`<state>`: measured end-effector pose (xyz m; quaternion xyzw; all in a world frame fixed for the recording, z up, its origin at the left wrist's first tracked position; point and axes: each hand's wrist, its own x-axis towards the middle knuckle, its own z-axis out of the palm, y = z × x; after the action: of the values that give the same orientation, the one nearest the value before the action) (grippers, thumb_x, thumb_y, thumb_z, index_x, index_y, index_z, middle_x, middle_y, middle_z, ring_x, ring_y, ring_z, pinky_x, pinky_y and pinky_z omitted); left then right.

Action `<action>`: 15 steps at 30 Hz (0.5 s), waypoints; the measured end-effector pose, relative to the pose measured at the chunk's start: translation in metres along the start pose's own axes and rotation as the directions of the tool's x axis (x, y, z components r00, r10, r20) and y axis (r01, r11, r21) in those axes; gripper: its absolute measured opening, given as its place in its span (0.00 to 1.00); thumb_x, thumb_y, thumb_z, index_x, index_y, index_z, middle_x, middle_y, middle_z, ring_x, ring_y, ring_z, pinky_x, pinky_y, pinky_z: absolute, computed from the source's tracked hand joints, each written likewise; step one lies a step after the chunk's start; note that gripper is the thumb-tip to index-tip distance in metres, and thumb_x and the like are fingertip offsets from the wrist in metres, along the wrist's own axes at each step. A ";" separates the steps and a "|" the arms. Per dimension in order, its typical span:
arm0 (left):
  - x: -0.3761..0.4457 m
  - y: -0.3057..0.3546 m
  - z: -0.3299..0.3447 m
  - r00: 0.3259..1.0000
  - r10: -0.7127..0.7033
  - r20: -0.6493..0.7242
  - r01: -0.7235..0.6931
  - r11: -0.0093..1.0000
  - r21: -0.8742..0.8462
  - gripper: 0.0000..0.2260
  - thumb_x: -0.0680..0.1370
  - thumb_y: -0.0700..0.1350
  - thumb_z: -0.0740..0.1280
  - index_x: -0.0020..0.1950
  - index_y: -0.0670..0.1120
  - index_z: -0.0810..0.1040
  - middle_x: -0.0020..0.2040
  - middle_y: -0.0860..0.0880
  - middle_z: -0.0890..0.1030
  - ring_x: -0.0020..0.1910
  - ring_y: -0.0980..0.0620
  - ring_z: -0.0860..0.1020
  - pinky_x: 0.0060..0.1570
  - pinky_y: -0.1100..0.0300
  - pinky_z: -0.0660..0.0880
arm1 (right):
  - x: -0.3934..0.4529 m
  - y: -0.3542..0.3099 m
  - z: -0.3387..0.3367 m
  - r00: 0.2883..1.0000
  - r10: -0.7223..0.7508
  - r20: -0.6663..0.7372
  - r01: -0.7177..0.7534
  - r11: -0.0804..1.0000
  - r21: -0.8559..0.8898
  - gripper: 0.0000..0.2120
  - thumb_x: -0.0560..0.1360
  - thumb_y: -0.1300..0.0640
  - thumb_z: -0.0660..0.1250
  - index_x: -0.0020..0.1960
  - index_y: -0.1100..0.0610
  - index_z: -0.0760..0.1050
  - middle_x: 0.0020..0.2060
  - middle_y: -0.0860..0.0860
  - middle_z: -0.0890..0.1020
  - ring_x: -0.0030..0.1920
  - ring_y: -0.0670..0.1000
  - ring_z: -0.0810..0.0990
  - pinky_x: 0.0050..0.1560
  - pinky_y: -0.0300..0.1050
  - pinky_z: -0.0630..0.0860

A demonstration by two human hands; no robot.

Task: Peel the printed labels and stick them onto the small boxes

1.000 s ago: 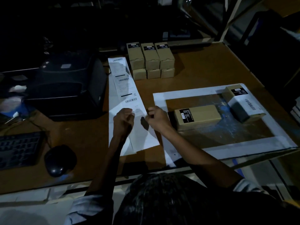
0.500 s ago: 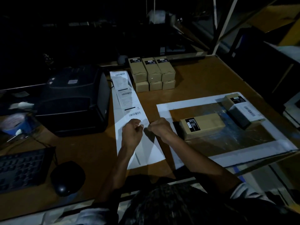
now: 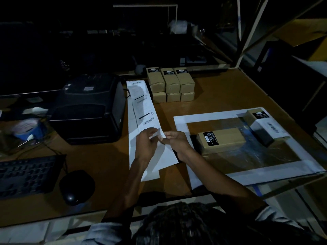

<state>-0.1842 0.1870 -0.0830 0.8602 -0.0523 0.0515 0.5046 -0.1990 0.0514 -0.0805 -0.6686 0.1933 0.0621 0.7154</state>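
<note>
1. Pinching a lifted corner of the label strip [image 3: 141, 110], left hand [image 3: 145, 145] and right hand [image 3: 175, 141], fingers curled.
2. Lying mid-desk beside the printer [image 3: 90, 110], strip under both hands.
3. Sitting toward the desk's right edge, small box [image 3: 221, 139], just beside the right hand.

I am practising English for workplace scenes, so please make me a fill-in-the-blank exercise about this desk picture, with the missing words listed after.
1. Both hands, the left hand and the right hand, pinch the white label strip lying on the ______.
2. The stacked small boxes stand ______ the strip's far end.
3. The black printer sits to the ______ of the strip.
4. The mouse lies beside the ______.

Missing words: table; right of; left; keyboard
</note>
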 end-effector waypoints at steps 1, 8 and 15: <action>0.000 0.001 0.000 1.000 0.013 -0.003 -0.013 1.000 0.004 0.12 0.77 0.38 0.72 0.61 0.42 0.82 0.63 0.44 0.81 0.61 0.45 0.79 0.62 0.46 0.77 | -0.003 0.001 -0.002 1.000 -0.029 0.009 0.029 1.000 0.006 0.10 0.72 0.62 0.78 0.52 0.60 0.83 0.45 0.50 0.86 0.46 0.50 0.85 0.43 0.38 0.81; -0.002 0.006 -0.003 0.991 0.132 0.031 -0.134 0.988 0.073 0.11 0.76 0.44 0.74 0.56 0.41 0.84 0.57 0.45 0.84 0.55 0.48 0.80 0.58 0.53 0.76 | -0.007 0.014 -0.007 0.991 -0.117 0.070 0.116 0.993 0.017 0.11 0.74 0.63 0.75 0.56 0.56 0.83 0.50 0.48 0.86 0.51 0.47 0.84 0.47 0.38 0.80; -0.003 0.003 -0.004 0.970 0.240 0.049 -0.245 0.952 0.182 0.09 0.78 0.46 0.72 0.54 0.43 0.86 0.53 0.47 0.85 0.52 0.51 0.82 0.53 0.56 0.78 | -0.003 0.021 -0.014 0.972 -0.216 0.097 0.215 0.976 0.018 0.12 0.73 0.66 0.75 0.56 0.58 0.84 0.52 0.53 0.87 0.55 0.52 0.84 0.56 0.43 0.81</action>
<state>-0.1875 0.1892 -0.0792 0.8914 -0.1589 0.1064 0.4110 -0.2115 0.0407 -0.0997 -0.6790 0.0845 0.0162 0.7290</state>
